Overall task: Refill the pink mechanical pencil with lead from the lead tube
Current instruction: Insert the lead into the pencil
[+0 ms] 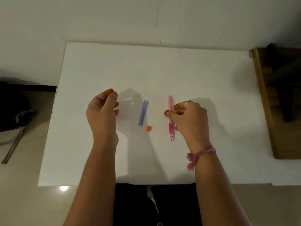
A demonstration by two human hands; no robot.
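Observation:
The pink mechanical pencil [171,128] lies on the white board [162,70], tip pointing toward me. My right hand [190,119] pinches its middle, thumb on the left side and fingers on the right. To the left, the blue-purple lead tube [143,112] lies flat with its end uncapped. A small orange cap [149,128] rests just beside the tube's near end. My left hand [102,111] hovers left of the tube, thumb and forefinger pressed together. Nothing is visible between them.
A brown wooden object [267,103] sits at the board's right edge. A dark bag with a grey strap [16,136] lies on the floor at the left. My dark-clothed legs [154,206] are under the board's near edge.

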